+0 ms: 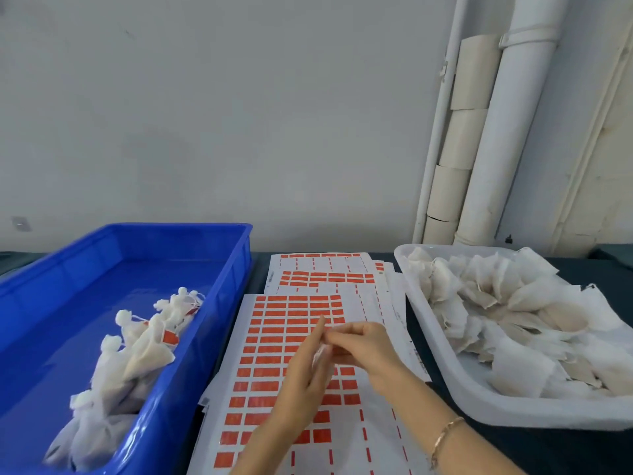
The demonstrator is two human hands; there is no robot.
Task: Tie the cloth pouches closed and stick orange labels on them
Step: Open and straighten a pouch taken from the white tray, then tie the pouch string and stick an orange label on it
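Both hands hover over the front sheet of orange labels point(274, 341) in the middle of the table. My left hand point(303, 375) has its fingers straight, pointing away from me. My right hand point(359, 344) meets it from the right, fingertips curled in against the left fingers. A small pale scrap shows between the hands, too blurred to name. Tied cloth pouches point(137, 354), some with orange labels, lie in the blue bin point(226, 269) on the left. Untied pouches point(507, 310) fill the white tray point(445, 368) on the right.
More label sheets point(325, 272), partly used, lie behind the front one. A wall, white pipes point(496, 138) and stacked paper rolls point(459, 142) stand behind the dark table. A gold bracelet point(445, 437) circles my right wrist.
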